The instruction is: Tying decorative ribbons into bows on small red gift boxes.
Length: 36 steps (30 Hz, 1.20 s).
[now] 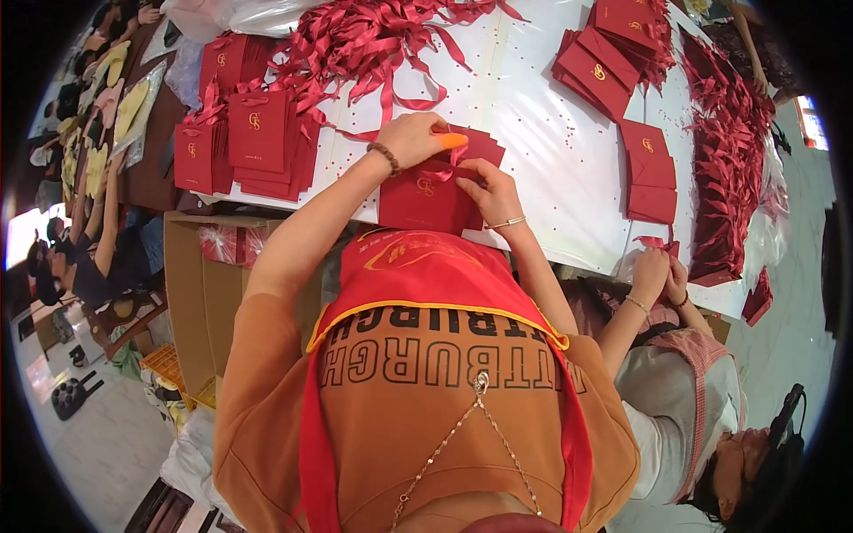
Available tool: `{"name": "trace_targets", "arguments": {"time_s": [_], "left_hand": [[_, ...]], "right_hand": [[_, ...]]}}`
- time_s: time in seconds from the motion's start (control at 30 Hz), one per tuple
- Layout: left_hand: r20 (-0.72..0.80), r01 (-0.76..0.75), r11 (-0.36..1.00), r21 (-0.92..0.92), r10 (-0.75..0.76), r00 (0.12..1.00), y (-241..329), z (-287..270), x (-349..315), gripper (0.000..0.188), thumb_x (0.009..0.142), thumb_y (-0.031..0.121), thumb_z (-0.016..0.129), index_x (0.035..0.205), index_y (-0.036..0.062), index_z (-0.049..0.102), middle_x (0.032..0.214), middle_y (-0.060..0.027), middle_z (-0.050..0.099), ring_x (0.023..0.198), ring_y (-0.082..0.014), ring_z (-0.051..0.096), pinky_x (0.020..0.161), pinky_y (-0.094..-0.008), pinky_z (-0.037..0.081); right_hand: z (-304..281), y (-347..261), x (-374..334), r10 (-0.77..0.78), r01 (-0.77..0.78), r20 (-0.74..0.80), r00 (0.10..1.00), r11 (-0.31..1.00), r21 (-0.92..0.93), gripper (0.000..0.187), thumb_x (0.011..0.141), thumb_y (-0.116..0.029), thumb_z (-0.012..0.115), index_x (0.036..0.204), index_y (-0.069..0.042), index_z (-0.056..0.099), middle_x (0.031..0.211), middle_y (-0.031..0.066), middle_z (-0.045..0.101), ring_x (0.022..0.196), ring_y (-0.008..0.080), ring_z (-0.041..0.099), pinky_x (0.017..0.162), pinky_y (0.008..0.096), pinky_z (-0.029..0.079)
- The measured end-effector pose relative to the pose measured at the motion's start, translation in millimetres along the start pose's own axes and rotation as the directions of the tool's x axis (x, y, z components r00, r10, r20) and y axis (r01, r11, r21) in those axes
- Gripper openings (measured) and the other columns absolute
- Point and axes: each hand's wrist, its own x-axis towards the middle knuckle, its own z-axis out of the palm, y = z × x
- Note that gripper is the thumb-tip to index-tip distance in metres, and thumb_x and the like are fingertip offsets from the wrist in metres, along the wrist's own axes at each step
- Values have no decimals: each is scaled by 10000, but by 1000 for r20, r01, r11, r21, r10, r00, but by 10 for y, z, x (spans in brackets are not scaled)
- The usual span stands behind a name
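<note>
A stack of dark red paper gift bags [413, 209] with gold print lies fanned at the table's near edge, right in front of me. A short red ribbon [457, 155] rises at the top bag's upper part. My left hand [413, 142], with an orange cover on one finger and a beaded bracelet at the wrist, comes over the bags and pinches the ribbon. From the right, my right hand [491, 193] has thumb and forefinger closed on the ribbon's lower part, just above the top bag. The exact fingertip contact is partly hidden.
A big heap of loose red ribbons [351, 49] lies at the far left, beside stacked red bags [260, 133]. More bags [649, 169] and a long ribboned row [724, 160] line the right. A co-worker's hands [656, 274] work there. Below left stands a cardboard box [197, 306].
</note>
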Motion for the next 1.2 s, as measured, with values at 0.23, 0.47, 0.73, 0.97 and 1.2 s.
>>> {"name": "trace_targets", "arguments": {"time_s": [0.23,0.47,0.73,0.97,1.2], "left_hand": [[81,-129,991,-29,131,988,-133,162,156,306,803,307,553,801,2,582,673,-112,562,614,-196,507,570,-319,390],[-135,-389,916,96,399,907,-180,106,348,265,831,257,520,739,11,550,606,-74,508,569,-152,485,545,-297,394],[-73,-85,581,-809,45,996,23,-557,429,319,894,303,436,978,21,561,672,6,541,619,-49,466,575,-168,333],[-19,27,706,-708,-57,998,-230,-359,-230,448,835,203,558,1231,65,400,1085,-42,534,953,-102,500,788,-260,420],[-389,-119,831,-544,-124,913,-370,22,-471,475,759,123,629,1164,-21,424,1094,-164,541,995,-215,525,826,-306,419]], "right_hand": [[2,-79,-8,-248,202,-130,960,934,-295,257,695,-72,662,940,-61,585,941,115,548,889,251,544,738,303,432],[215,90,116,-19,44,-90,996,956,290,461,683,-38,672,1086,-21,448,1028,109,534,996,208,518,878,292,390],[29,-152,154,20,-43,45,999,796,604,401,739,-24,643,1091,-36,452,1030,59,525,929,135,524,807,248,428],[2,-267,245,134,-59,-60,989,736,674,416,752,-5,636,1100,-59,415,931,66,547,819,142,568,728,266,491],[257,-256,399,255,-72,-213,943,782,619,251,741,-110,673,913,-25,510,938,48,510,900,135,469,822,254,382]]}}
